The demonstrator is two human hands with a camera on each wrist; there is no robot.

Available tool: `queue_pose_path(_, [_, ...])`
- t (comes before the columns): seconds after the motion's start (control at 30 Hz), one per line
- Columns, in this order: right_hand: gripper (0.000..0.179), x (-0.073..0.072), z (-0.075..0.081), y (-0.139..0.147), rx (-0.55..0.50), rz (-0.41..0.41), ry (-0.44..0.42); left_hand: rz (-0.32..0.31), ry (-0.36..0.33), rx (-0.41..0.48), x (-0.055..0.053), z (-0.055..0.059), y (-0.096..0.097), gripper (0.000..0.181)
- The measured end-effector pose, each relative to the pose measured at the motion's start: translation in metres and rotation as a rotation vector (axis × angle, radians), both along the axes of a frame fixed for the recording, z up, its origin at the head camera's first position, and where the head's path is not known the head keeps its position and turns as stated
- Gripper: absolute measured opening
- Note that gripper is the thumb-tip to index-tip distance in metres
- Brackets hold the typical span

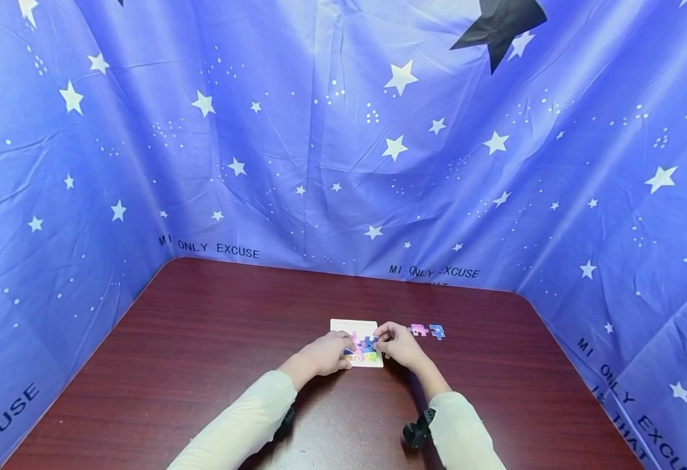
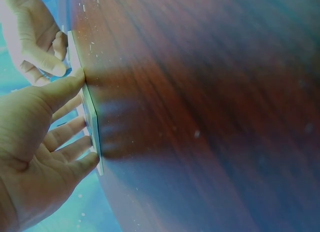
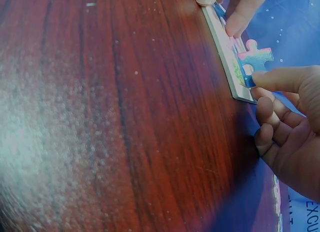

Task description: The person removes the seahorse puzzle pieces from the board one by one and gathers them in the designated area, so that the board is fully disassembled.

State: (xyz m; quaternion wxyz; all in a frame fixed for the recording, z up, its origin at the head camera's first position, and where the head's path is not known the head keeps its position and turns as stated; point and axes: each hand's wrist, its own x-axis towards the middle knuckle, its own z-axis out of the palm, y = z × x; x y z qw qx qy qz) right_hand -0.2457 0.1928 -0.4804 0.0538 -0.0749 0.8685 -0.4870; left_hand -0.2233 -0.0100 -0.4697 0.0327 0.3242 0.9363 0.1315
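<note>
A small white-rimmed puzzle board (image 1: pixel 351 324) lies flat on the table, with pink, blue and green-yellow picture parts in it. My left hand (image 1: pixel 324 353) rests on its left side, the thumb at the near edge and the extended fingers touching the board. At the board's right side, my right hand (image 1: pixel 400 346) pinches a pink and blue puzzle piece (image 3: pixel 256 56) between thumb and fingers. In the right wrist view this piece stands tilted over the board; whether it touches the board I cannot tell. My fingers hide part of the board's picture.
Right of the board lie a pink puzzle piece (image 1: pixel 419 330) and a blue puzzle piece (image 1: pixel 437 331), beyond my right hand. The dark red wooden table (image 1: pixel 231 313) is enclosed at the back and sides by a blue star-patterned cloth (image 1: pixel 296 143).
</note>
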Motion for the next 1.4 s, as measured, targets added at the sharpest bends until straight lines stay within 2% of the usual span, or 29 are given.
queue_pose_path(0.43, [0.02, 0.001, 0.003, 0.0, 0.028, 0.084, 0.012, -0.016, -0.015, 0.043, 0.001, 0.001, -0.002, 0.029])
queue_pose_path(0.47, [0.019, 0.001, 0.003, -0.001, 0.03, 0.085, 0.01, -0.034, 0.005, 0.052, -0.004, -0.006, -0.002, 0.029])
queue_pose_path(0.57, [0.017, 0.001, 0.002, -0.001, 0.04, 0.079, 0.006, -0.038, 0.003, 0.05, -0.004, -0.006, -0.003, 0.029])
queue_pose_path(0.67, [0.014, 0.001, 0.002, -0.002, 0.052, 0.07, 0.003, -0.031, -0.002, 0.037, -0.003, -0.005, -0.002, 0.03])
queue_pose_path(0.7, [0.013, 0.002, 0.002, -0.002, 0.057, 0.068, 0.002, -0.013, -0.024, 0.025, 0.002, 0.002, -0.001, 0.03])
queue_pose_path(0.83, [0.01, 0.002, 0.002, -0.001, 0.079, 0.063, 0.009, 0.001, -0.021, 0.0, 0.004, 0.005, -0.001, 0.03])
queue_pose_path(1.07, [0.008, 0.0, 0.001, 0.0, 0.112, 0.08, 0.048, -0.004, -0.018, 0.012, 0.003, 0.003, -0.001, 0.03])
queue_pose_path(1.4, [0.009, -0.001, 0.001, 0.002, 0.093, 0.078, 0.028, -0.005, -0.026, 0.011, 0.001, 0.003, -0.001, 0.031])
